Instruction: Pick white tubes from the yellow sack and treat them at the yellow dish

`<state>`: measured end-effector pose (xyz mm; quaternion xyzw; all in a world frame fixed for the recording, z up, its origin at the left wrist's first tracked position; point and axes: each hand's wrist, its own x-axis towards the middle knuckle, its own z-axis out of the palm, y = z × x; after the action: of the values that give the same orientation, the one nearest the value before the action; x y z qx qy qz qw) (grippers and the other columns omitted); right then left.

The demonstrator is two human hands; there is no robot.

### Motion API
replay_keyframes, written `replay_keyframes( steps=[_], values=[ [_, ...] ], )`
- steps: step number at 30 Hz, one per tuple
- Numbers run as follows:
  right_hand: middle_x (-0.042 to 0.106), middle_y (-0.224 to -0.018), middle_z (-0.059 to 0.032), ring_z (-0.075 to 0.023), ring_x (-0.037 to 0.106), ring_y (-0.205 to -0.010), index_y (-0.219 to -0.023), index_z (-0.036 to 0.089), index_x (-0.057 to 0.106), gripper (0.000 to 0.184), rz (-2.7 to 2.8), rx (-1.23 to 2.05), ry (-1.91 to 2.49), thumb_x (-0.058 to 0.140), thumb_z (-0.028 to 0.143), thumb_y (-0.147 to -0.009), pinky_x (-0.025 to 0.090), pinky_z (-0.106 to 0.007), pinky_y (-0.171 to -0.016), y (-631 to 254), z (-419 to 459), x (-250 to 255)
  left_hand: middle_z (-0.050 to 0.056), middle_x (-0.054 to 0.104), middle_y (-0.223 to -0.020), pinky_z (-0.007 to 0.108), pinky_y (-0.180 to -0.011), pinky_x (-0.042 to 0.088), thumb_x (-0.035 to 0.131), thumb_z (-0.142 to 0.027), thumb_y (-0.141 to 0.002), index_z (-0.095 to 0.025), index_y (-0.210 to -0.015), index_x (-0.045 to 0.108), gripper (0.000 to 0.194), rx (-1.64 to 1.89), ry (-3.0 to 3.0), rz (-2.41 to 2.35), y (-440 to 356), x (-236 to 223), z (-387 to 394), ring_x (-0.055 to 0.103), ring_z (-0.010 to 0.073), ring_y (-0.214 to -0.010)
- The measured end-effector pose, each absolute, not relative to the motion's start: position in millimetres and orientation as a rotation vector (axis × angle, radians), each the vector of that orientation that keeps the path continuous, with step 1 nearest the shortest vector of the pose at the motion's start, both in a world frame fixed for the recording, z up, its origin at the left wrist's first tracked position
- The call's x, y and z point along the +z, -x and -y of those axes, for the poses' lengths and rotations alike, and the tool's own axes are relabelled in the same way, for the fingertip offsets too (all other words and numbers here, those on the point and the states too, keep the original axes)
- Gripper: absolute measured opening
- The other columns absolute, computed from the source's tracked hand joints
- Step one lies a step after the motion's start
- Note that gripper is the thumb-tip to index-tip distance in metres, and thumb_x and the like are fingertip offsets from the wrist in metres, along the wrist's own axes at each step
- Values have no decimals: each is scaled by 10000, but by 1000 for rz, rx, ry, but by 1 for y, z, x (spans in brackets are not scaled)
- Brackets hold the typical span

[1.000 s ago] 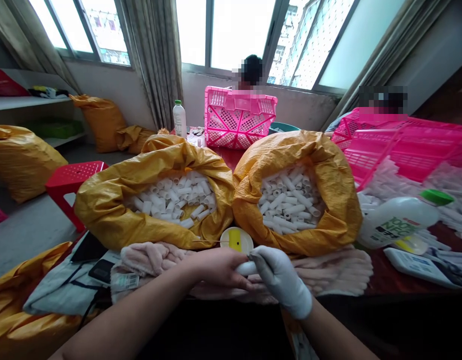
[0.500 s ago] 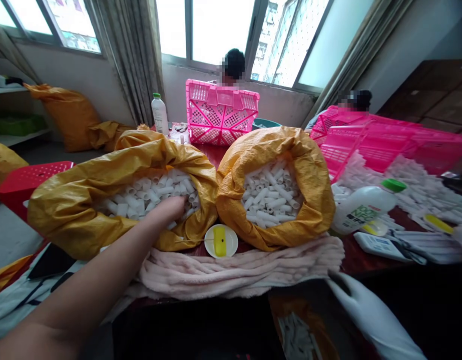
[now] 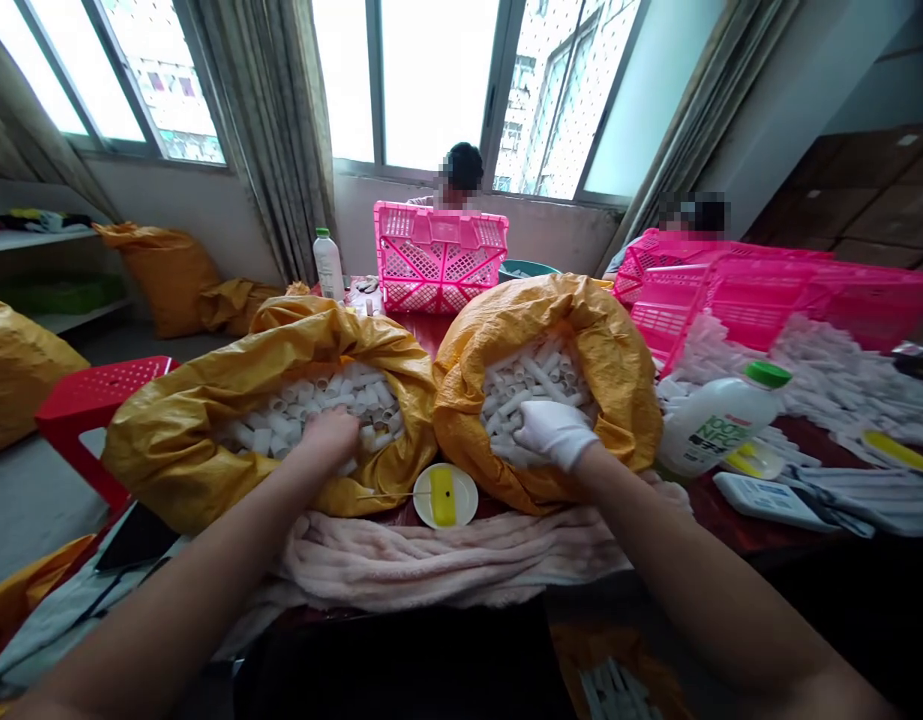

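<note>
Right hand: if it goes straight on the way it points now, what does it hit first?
Likely the white tubes in the right-hand sack; the gloved right hand points forward and left into them. Depth is unclear: its fingertips may be touching some.

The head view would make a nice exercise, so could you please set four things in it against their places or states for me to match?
Column one
1. Left hand
2. Right hand
3. Small plate
4. Pale pink cloth

Column two
A. Bunched in long folds on the near side of both sacks
B. In a white glove, at the white tubes in the right sack
C. Bearing a flat yellow piece
D. Bare, at the white tubes in the left sack

Right pairs: 1-D, 2-B, 3-C, 4-A.
</note>
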<state>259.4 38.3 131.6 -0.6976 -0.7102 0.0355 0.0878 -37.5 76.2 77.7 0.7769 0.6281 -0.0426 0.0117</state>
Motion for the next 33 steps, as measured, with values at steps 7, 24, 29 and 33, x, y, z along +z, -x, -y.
replay_keyframes(
  steps=[7, 24, 29, 33],
  values=[
    [627, -863, -31, -145, 587, -757, -979, 175, 524, 272, 2145, 699, 1311, 471, 390, -821, 490, -262, -674, -234, 4, 77, 53, 591, -832, 259, -689, 400, 419, -252, -776, -175, -797, 506, 117, 296, -2517, -1581, 15, 57, -11, 543, 171, -780],
    [569, -1052, -75, -201, 524, -961, -1076, 190, 520, 310, 2310, 285, 1101, 479, 100, -782, 453, -394, -865, -224, -3, 17, 67, 566, -839, 304, -752, 392, 396, -198, -796, -164, -788, 498, 108, 448, -2378, -1576, 2, 6, -8, 511, 187, -814],
    [583, -1032, -80, -199, 526, -931, -1058, 208, 548, 295, 2488, 248, 986, 419, 86, -823, 469, -390, -821, -225, 4, 21, 65, 556, -822, 306, -738, 388, 376, -212, -812, -163, -776, 495, 134, 472, -2405, -1553, 3, 3, -8, 504, 189, -796],
    [557, -1083, -88, -182, 514, -983, -1134, 199, 484, 329, 2381, 261, 1014, 415, 88, -832, 468, -368, -851, -230, 10, 19, 61, 556, -818, 294, -746, 389, 394, -191, -801, -165, -769, 495, 109, 506, -2384, -1536, 3, 4, -7, 504, 181, -796]
  ],
)
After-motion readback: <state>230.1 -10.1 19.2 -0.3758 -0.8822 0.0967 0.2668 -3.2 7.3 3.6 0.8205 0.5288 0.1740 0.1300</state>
